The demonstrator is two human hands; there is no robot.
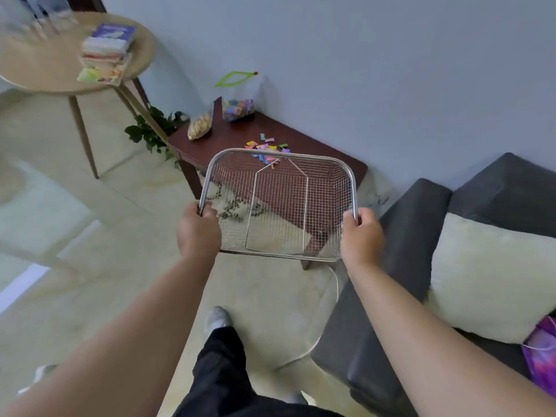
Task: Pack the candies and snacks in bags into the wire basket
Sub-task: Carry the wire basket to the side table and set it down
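Against the wall, a dark counter holds candy bags; both hands, left and right, grip the empty wire basket, which likely needs setting down there before any packing.

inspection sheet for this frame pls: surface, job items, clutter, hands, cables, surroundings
Surface: dark wooden low table against the wall, partly hidden behind the basket.
Job's things: wire basket, empty, held in the air over the table's near edge; clear bag of coloured candies, its green zip open; bag of pale snacks; loose candies scattered on the table.
Clutter: stack of packets on the round table.
Hands: left hand and right hand each grip one side of the basket rim.
Cables: white cable on the floor beside the sofa.
Surroundings: grey sofa with cream cushion; plant; purple bag.
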